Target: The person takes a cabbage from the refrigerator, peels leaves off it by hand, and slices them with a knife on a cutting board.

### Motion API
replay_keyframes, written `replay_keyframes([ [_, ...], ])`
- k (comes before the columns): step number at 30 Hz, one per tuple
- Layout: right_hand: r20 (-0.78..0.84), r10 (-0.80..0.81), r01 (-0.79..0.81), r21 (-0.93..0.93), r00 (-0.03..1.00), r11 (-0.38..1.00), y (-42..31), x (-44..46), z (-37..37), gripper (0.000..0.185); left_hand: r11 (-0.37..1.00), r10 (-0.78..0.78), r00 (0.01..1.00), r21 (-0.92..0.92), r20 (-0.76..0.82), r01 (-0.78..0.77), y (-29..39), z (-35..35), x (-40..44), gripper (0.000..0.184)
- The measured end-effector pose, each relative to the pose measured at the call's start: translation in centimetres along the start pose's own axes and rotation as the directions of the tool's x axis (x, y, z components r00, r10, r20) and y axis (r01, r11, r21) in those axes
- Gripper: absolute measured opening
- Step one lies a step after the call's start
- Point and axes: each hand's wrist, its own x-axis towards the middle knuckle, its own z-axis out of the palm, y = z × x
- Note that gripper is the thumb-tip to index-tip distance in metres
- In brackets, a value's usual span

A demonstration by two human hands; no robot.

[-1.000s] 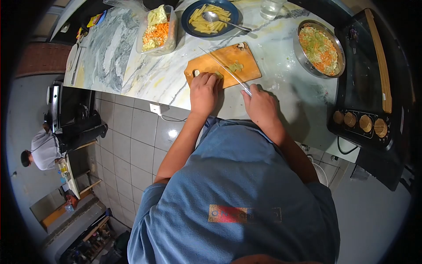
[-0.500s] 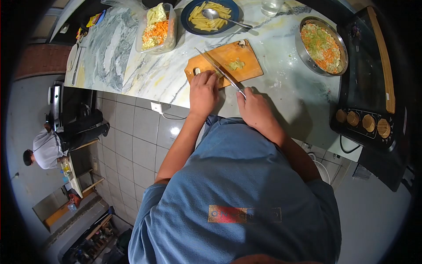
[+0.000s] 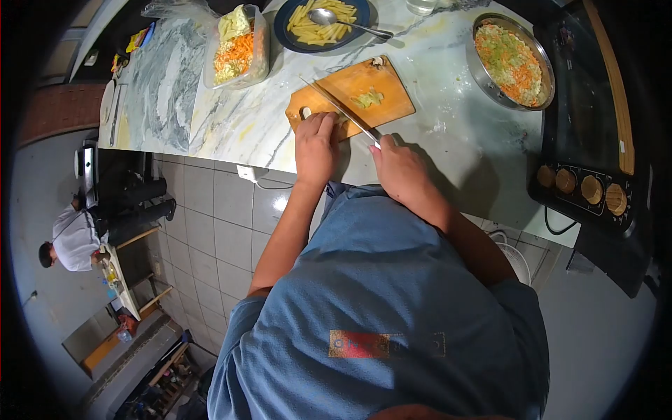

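Since a second ago, the knife [image 3: 339,108] and the right hand [image 3: 404,168] have shifted closer to the left hand [image 3: 315,148]. Work is laid out on a marble-patterned counter [image 3: 442,140] above a grey tiled floor [image 3: 201,203]. Along its far side stand a clear plastic container [image 3: 262,64] of shredded orange and pale yellow food, and a dark blue plate [image 3: 281,29] of yellow sticks with a spoon [image 3: 323,17] lying on it. To the right are a round metal pan [image 3: 481,78] filled with a shredded mix and a black appliance [image 3: 584,77] with wooden-looking knobs. Across the room another person [image 3: 73,238] in a white top appears at the left. Chopped pale green pieces [image 3: 367,98] lie on the wooden board [image 3: 396,98], beyond the blade and apart from both sets of fingers. The knife slants across the board, its tip past the far edge; whether the blade touches wood cannot be told. Right fingers are closed around the handle. Left fingers are bent and held together over the board's near left end, beside the blade; what they press is mostly hidden.
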Motion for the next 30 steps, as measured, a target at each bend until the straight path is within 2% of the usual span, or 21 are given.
replay_keyframes([
  [12, 0.033, 0.068, -0.068, -0.013, 0.997, 0.998, -0.5, 0.3, 0.0, 0.036, 1.000, 0.008, 1.000, -0.016, -0.014, -0.008, -0.2, 0.3, 0.1, 0.016],
  [18, 0.060, 0.092, -0.093, 0.002, 0.994, 0.996, -0.4, 0.7, -0.1, 0.036, 1.000, 0.005, 1.000, -0.005, -0.017, -0.005, -0.1, 0.2, 0.0, 0.021],
  [28, 0.016, 0.054, -0.054, -0.048, 0.998, 0.997, -0.2, 1.3, 0.3, 0.035, 1.000, -0.013, 1.000, -0.023, -0.013, 0.012, -0.2, 0.3, -0.1, 0.022],
  [30, 0.076, 0.067, -0.061, -0.080, 0.995, 0.995, -0.4, 1.2, -0.2, 0.034, 0.999, -0.027, 0.999, -0.027, -0.018, 0.027, 0.1, 0.4, -0.3, 0.021],
])
